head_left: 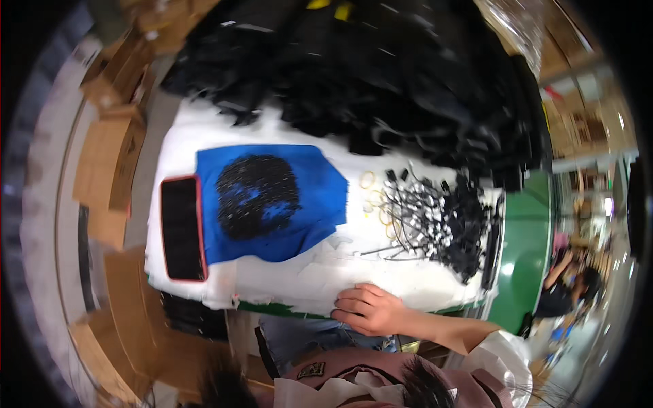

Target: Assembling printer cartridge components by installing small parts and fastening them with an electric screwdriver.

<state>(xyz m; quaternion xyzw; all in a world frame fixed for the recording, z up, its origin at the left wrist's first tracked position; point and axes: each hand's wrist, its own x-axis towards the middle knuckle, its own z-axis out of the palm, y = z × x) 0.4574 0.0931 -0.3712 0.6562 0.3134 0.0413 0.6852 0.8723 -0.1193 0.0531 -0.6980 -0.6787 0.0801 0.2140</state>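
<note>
My right hand (pixel 368 310) rests on the front edge of a white-covered table (pixel 286 282), its fingers loosely bent and slightly apart, nothing visible in them. My left hand is out of view. Beyond the right hand, toward the right, lies a tangled heap of short black cables with white ends (pixel 425 214). A blue cloth (pixel 320 197) is spread left of it, bearing a pile of tiny black pieces (pixel 258 194) too small to name. Beside the cloth lies a phone with a red rim (pixel 183 228), its screen dark.
A large mound of black items (pixel 381 75), perhaps bagged, covers the far side of the table. Several yellowish rings (pixel 368 180) lie near the cables. Cardboard boxes (pixel 105 163) stand at left. A green surface (pixel 520 258) adjoins at right; another person (pixel 568 292) is farther off.
</note>
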